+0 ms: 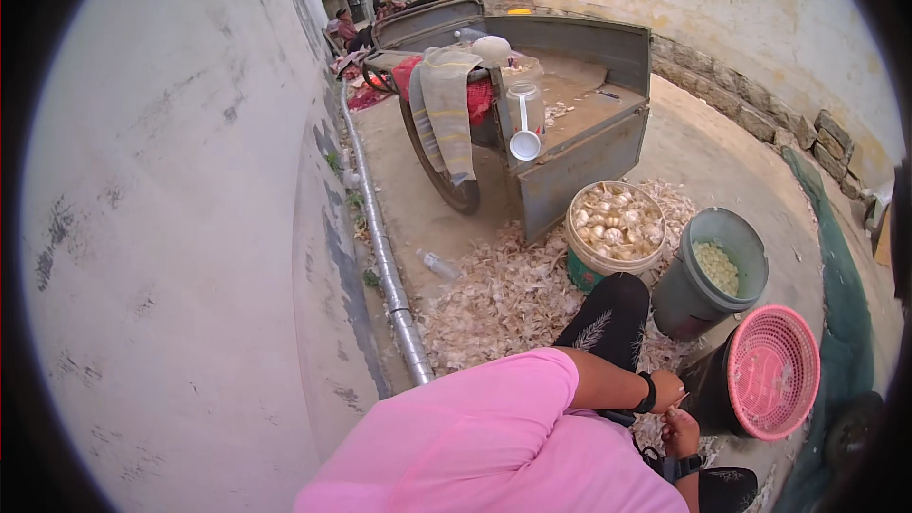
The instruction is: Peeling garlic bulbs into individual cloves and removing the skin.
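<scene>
My left hand (668,390), with a black band at its wrist, is closed, fingertips pinched together. Just below it, my right hand (681,431) is closed too, a dark watch on its wrist. The fingertips meet around something small and pale, too small to make out. Beside them stands a black bucket (705,389) with a pink mesh basket (774,372) tilted in its mouth. Farther off, a grey bucket (680,296) contains pale peeled garlic cloves (716,267). To its left, garlic bulbs (616,218) fill a round tub (584,271).
Papery garlic skins (508,299) cover the ground around my legs. Ahead is a metal cart (579,171) with a draped towel (445,104), a clear jar and a white-handled strainer (524,144). A silver pipe (380,247) runs along the left wall. Green netting (836,256) lies at right.
</scene>
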A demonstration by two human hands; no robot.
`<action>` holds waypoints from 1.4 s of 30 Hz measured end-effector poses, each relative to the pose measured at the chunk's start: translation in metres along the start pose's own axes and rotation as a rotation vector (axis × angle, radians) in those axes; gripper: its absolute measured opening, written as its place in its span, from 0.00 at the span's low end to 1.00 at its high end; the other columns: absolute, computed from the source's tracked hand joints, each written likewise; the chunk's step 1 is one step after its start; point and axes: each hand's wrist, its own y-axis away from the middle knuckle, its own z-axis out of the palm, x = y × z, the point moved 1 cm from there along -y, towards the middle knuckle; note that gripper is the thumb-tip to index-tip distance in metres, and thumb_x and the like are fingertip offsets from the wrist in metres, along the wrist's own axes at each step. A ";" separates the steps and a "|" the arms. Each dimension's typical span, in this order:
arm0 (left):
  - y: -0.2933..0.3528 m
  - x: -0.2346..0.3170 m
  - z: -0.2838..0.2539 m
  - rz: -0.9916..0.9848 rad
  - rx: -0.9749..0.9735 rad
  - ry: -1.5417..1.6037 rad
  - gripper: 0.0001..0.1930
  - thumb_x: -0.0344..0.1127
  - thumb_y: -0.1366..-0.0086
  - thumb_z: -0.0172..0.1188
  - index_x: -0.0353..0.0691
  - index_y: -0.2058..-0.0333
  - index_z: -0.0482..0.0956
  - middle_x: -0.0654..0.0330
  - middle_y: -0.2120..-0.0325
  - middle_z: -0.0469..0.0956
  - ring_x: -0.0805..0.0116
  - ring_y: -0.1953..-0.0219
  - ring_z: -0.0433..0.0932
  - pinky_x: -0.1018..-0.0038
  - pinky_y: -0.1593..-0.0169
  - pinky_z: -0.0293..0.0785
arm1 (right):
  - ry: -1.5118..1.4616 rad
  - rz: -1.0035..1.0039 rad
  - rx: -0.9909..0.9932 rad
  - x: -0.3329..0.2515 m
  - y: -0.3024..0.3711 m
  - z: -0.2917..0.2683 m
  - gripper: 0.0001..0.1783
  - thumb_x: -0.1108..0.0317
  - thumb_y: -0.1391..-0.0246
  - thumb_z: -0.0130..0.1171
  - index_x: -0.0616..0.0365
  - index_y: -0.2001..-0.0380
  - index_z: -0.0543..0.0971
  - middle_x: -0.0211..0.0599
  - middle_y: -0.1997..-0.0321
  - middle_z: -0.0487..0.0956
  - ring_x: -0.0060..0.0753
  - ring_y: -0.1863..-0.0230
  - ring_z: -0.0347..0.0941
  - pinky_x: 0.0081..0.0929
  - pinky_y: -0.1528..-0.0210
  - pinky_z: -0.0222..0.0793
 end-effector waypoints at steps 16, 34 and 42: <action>-0.008 0.008 0.015 0.066 -0.056 -0.090 0.11 0.40 0.58 0.60 0.38 0.81 0.78 0.50 0.81 0.75 0.51 0.72 0.76 0.61 0.69 0.72 | -0.076 0.172 0.045 0.009 -0.001 -0.006 0.05 0.70 0.54 0.44 0.56 0.78 0.70 0.27 0.85 0.67 0.16 0.89 0.58 0.13 0.89 0.54; -0.006 0.008 0.002 -0.294 0.015 1.072 0.13 0.39 0.53 0.63 0.35 0.74 0.77 0.54 0.82 0.76 0.69 0.82 0.75 0.73 0.77 0.72 | -0.538 -0.264 -0.330 -0.013 0.004 -0.007 0.03 0.70 0.60 0.47 0.53 0.77 0.66 0.30 0.86 0.66 0.20 0.89 0.58 0.13 0.89 0.53; -0.006 0.001 -0.008 -0.334 0.094 0.744 0.15 0.36 0.63 0.66 0.34 0.77 0.75 0.55 0.84 0.76 0.66 0.83 0.75 0.72 0.79 0.72 | -0.366 -0.226 -0.256 -0.007 0.005 -0.006 0.06 0.68 0.59 0.51 0.53 0.76 0.66 0.30 0.86 0.65 0.22 0.87 0.60 0.16 0.85 0.53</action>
